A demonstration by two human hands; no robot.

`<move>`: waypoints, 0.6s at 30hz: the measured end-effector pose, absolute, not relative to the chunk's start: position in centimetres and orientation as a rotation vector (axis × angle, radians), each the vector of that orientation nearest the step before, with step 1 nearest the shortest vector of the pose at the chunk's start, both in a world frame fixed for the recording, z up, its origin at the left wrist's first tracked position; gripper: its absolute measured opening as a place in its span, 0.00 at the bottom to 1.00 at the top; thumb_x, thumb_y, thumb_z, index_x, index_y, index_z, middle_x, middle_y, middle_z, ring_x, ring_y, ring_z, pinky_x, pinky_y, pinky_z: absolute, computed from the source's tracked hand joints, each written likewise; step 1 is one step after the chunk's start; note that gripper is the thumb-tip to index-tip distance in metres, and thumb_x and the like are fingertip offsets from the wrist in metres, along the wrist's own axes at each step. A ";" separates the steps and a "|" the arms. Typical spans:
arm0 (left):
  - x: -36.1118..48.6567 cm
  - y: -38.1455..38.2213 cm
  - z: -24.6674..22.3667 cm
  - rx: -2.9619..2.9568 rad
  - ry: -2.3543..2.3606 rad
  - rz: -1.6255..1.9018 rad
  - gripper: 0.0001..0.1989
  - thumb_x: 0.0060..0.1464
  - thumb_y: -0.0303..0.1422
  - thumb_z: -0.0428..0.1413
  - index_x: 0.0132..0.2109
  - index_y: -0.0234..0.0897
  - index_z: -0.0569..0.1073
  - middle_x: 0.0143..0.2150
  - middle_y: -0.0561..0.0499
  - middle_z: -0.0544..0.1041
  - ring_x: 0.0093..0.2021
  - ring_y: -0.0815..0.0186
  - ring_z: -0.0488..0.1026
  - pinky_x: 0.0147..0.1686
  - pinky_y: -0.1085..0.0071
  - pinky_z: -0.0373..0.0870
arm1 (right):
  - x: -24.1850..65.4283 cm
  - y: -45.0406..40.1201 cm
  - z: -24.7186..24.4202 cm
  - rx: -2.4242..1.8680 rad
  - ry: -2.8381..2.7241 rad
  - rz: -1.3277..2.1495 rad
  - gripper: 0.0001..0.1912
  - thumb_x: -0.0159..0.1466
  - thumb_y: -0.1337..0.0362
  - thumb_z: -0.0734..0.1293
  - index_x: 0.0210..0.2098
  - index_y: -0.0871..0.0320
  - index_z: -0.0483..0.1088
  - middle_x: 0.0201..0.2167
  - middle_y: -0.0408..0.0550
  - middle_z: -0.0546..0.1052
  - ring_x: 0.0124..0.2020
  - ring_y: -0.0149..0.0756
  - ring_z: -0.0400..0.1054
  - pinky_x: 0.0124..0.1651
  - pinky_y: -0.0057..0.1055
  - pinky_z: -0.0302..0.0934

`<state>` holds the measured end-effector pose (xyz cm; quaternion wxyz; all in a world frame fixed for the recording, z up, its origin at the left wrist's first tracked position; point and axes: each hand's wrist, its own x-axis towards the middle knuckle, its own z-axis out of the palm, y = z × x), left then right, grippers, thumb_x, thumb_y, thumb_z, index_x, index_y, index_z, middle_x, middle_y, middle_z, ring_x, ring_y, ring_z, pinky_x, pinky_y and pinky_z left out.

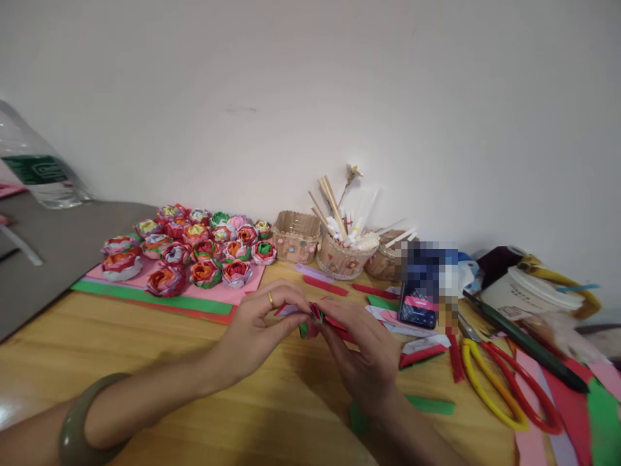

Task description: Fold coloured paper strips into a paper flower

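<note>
Between the fingertips of both hands is a small bundle of folded coloured paper [316, 313], showing red, green and pink edges. My left hand [269, 323], with a ring on it, pinches the bundle from the left. From the right, the thumb and fingers of my right hand [365, 346] close on it; they hide part of the paper. Folded paper strips [423, 353] in red and white lie just right of my right hand. A green paper strip [431, 405] rests on the table below them.
Several paper flowers [206, 273] sit on stacked coloured sheets [194, 304] at the left. Small baskets [297, 238] stand against the wall, one with sticks [332, 204]. A phone [418, 304], scissors [514, 382] and a white tub [526, 294] are at the right; a bottle [41, 171] stands far left.
</note>
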<state>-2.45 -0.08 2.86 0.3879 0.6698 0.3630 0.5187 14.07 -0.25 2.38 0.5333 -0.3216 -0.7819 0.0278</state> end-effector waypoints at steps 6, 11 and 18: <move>-2.4 0.0 3.3 1.721 0.902 1.309 0.02 0.47 0.27 0.58 0.30 0.38 0.73 0.30 0.51 0.72 0.33 0.67 0.69 0.35 0.72 0.65 | 14.1 -0.3 2.6 -0.800 -1.875 0.063 0.14 0.56 0.74 0.66 0.40 0.54 0.72 0.33 0.48 0.79 0.35 0.37 0.74 0.38 0.31 0.67; -2.6 0.5 3.5 1.654 0.920 1.133 0.03 0.47 0.29 0.58 0.28 0.37 0.71 0.29 0.52 0.70 0.33 0.67 0.68 0.33 0.73 0.63 | 14.0 0.0 2.7 -0.883 -1.828 0.259 0.07 0.54 0.73 0.67 0.31 0.56 0.71 0.29 0.47 0.78 0.33 0.36 0.72 0.35 0.30 0.66; -2.9 1.3 3.6 1.488 0.984 1.012 0.05 0.43 0.30 0.59 0.23 0.36 0.71 0.25 0.52 0.70 0.29 0.67 0.66 0.30 0.73 0.62 | 13.6 0.6 2.7 -1.085 -1.636 1.018 0.08 0.52 0.65 0.69 0.22 0.58 0.65 0.21 0.40 0.70 0.24 0.29 0.63 0.28 0.25 0.58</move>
